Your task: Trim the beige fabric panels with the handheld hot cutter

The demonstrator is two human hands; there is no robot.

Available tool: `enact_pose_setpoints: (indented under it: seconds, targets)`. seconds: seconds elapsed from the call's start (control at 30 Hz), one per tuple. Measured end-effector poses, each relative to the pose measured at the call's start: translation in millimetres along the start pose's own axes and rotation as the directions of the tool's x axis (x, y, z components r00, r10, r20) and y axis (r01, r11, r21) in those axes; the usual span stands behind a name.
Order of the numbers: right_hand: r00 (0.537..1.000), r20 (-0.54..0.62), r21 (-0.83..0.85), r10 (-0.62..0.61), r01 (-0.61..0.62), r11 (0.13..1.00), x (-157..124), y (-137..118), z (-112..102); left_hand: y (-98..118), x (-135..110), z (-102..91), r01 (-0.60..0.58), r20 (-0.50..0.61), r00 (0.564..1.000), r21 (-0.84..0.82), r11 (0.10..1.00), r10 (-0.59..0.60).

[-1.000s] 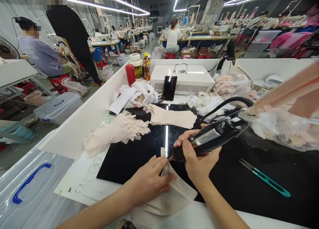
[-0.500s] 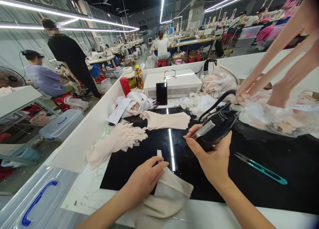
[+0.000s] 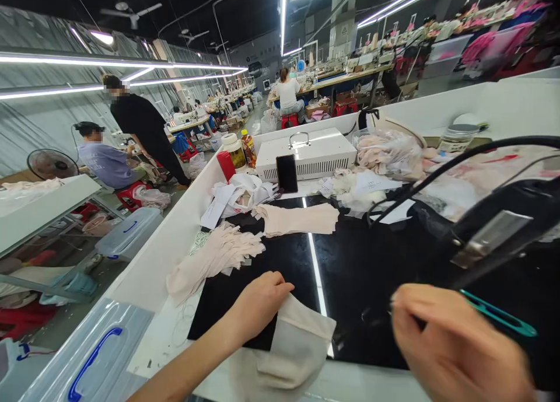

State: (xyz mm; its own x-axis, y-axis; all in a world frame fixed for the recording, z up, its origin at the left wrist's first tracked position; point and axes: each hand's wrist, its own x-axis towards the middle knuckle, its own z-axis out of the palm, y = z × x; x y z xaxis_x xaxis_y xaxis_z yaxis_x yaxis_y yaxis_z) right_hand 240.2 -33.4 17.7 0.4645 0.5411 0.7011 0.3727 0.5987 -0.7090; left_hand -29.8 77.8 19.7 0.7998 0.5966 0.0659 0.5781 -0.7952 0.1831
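My left hand [image 3: 266, 303] is closed on the upper edge of a beige fabric piece [image 3: 301, 343], which drapes over the table's front edge. My right hand [image 3: 455, 338], blurred by motion, is at the lower right with its fingers curled; whether anything is in them cannot be seen. Just beyond it is a black device [image 3: 529, 215] with a silver metal plate and a black cable. Teal thread snips [image 3: 503, 314] lie on the black mat [image 3: 359, 273], partly behind my right hand.
A stack of beige fabric pieces [image 3: 301, 219] and a looser pile [image 3: 214, 259] lie at the back left. Behind them stand a phone [image 3: 287, 173] and a white metal box [image 3: 324, 151]. Bagged fabric [image 3: 389, 148] fills the back right. A clear bin [image 3: 105, 343] stands at the left.
My right hand has let go of the black device and come down and right, toward me. The device now shows farther right. Pinkish limb-like shapes at the upper right have left the view.
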Motion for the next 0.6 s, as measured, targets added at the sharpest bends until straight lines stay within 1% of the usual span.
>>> enact_pose_setpoints:
  seconds: [0.03,0.07,0.1,0.13,0.17,0.2,0.23,0.27,0.3,0.33,0.37,0.4,0.47,0.5,0.53,0.57,0.6]
  targets:
    - [0.991,0.125,-0.034,-0.056,0.061,0.998,1.1,-0.5,5.7,1.3,0.3,-1.8,-0.007,-0.001,1.0,0.019,1.0,0.007]
    - [0.973,0.223,-0.057,-0.059,0.074,0.996,3.8,0.6,13.1,3.0,0.6,-4.0,-0.016,-0.003,1.0,0.038,0.999,0.016]
    - [0.957,0.289,-0.074,0.004,0.018,0.997,7.3,3.5,21.4,5.2,0.9,-6.6,-0.029,-0.012,0.999,0.053,0.998,0.029]
    - [0.939,0.326,-0.084,0.114,-0.091,0.992,11.0,8.1,30.1,7.8,1.0,-9.5,-0.046,-0.03,0.998,0.06,0.997,0.048]
    - [0.892,0.376,-0.084,0.252,-0.238,0.968,14.3,14.0,38.9,10.7,1.1,-12.8,-0.069,-0.063,0.995,0.056,0.996,0.073]
    - [0.819,0.431,-0.067,0.38,-0.391,0.918,16.8,20.1,47.7,13.7,1.1,-16.4,-0.1,-0.113,0.988,0.036,0.994,0.104]
    - [0.736,0.466,-0.038,0.492,-0.539,0.842,18.2,25.7,56.5,16.7,1.0,-20.4,-0.141,-0.174,0.975,0.005,0.99,0.139]
    - [0.656,0.493,0.012,0.571,-0.662,0.75,18.3,29.7,65.2,19.5,0.8,-24.8,-0.191,-0.243,0.954,-0.038,0.981,0.176]
    - [0.582,0.531,0.066,0.616,-0.753,0.654,17.2,31.6,73.9,21.9,0.3,-29.6,-0.245,-0.312,0.927,-0.089,0.966,0.206]
    - [0.515,0.583,0.116,0.628,-0.818,0.563,14.9,31.2,82.7,23.6,-0.3,-34.6,-0.293,-0.371,0.901,-0.143,0.945,0.223]
    - [0.449,0.66,0.154,0.603,-0.866,0.476,11.7,28.8,91.4,24.3,-1.1,-39.7,-0.331,-0.418,0.88,-0.202,0.922,0.224]
    - [0.387,0.747,0.176,0.541,-0.899,0.401,8.1,25.0,99.8,23.9,-2.1,-44.9,-0.351,-0.456,0.866,-0.261,0.899,0.205]
    - [0.315,0.869,0.204,0.382,-0.931,0.303,1.3,17.1,114.5,19.2,-4.5,-53.8,-0.329,-0.515,0.85,-0.362,0.872,0.107]
    - [0.282,0.906,0.195,0.316,-0.939,0.282,-0.7,14.6,120.2,14.9,-5.6,-57.1,-0.293,-0.538,0.842,-0.41,0.864,0.031]
    - [0.255,0.924,0.174,0.284,-0.944,0.28,-1.2,13.9,124.7,9.6,-6.5,-59.2,-0.252,-0.557,0.828,-0.465,0.848,-0.059]
    - [0.235,0.928,0.141,0.288,-0.94,0.31,0.1,15.0,127.9,3.6,-7.0,-59.9,-0.214,-0.568,0.807,-0.538,0.815,-0.163]
    - [0.226,0.921,0.103,0.317,-0.926,0.362,3.2,17.8,129.9,-2.8,-6.8,-59.0,-0.179,-0.553,0.784,-0.635,0.751,-0.281]
